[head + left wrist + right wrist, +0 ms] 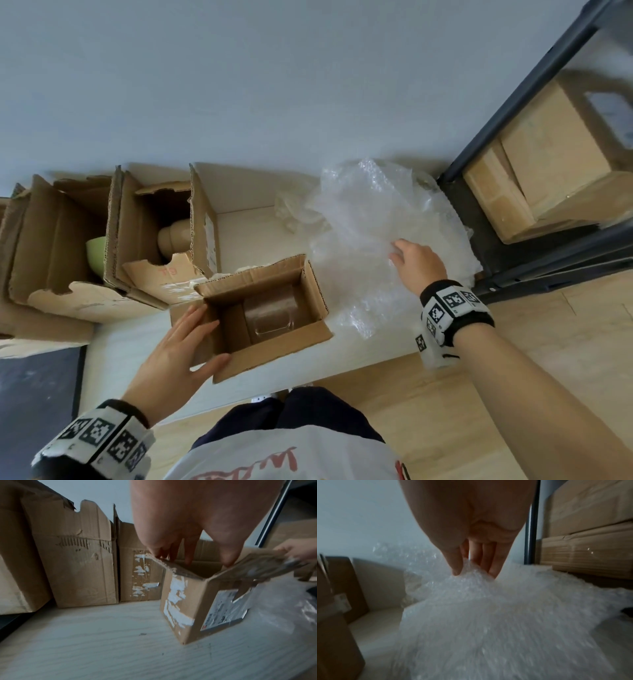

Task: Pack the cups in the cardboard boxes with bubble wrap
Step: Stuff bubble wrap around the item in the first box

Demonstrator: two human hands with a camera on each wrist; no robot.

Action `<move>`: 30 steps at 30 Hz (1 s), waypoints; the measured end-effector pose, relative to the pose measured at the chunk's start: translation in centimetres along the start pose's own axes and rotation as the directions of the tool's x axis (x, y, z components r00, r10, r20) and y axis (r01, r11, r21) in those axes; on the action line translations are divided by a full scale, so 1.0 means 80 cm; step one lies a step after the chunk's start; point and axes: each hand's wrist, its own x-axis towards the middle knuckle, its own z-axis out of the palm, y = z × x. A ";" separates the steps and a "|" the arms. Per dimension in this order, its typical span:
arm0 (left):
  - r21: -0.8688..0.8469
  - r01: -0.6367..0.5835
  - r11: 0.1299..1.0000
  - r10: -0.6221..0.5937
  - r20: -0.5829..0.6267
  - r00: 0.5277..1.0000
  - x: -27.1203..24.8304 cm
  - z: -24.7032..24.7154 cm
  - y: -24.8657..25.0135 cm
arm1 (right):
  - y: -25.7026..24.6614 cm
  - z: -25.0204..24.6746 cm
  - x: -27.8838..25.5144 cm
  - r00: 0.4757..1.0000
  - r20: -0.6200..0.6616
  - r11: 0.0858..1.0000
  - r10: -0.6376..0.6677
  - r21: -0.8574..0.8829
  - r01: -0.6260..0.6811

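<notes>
A small open cardboard box (pixel 274 356) stands on the white table (pixel 130 346), with a clear glass cup (pixel 270 313) lying inside it. My left hand (pixel 191 342) rests against the box's left wall, fingers straight along the flap and thumb on the near flap. In the left wrist view the fingertips (pixel 188 559) reach over the box (pixel 185 601) rim. To the right lies a crumpled sheet of bubble wrap (pixel 370 233). My right hand (pixel 407 260) pinches a fold of the bubble wrap (pixel 479 601) between thumb and fingers (pixel 493 566).
Two taller open boxes stand at the back left, one holding a green cup (pixel 96 255), the other a beige cup (pixel 174 236). A dark metal rack (pixel 507 240) with stacked cartons (pixel 548 164) borders the table on the right. A wall runs behind.
</notes>
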 end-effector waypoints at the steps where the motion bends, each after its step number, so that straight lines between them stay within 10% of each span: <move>1: -0.003 -0.006 1.000 0.006 0.001 1.000 -0.002 -0.002 0.002 | 0.001 -0.006 -0.001 1.000 0.027 1.000 0.009 0.023 -0.010; 15: -0.223 -0.248 0.943 0.224 -0.125 0.966 0.032 -0.074 0.080 | -0.014 -0.043 -0.007 0.993 -0.059 0.923 0.102 0.378 -0.073; 23: -0.426 -0.196 0.883 0.227 0.022 0.974 0.078 -0.097 0.126 | -0.025 -0.048 -0.003 0.995 0.001 0.829 0.096 0.554 -0.080; 30: -0.684 -0.094 0.724 0.150 0.023 0.988 0.129 -0.111 0.172 | -0.077 -0.052 -0.023 0.962 -0.268 0.821 0.055 0.560 0.109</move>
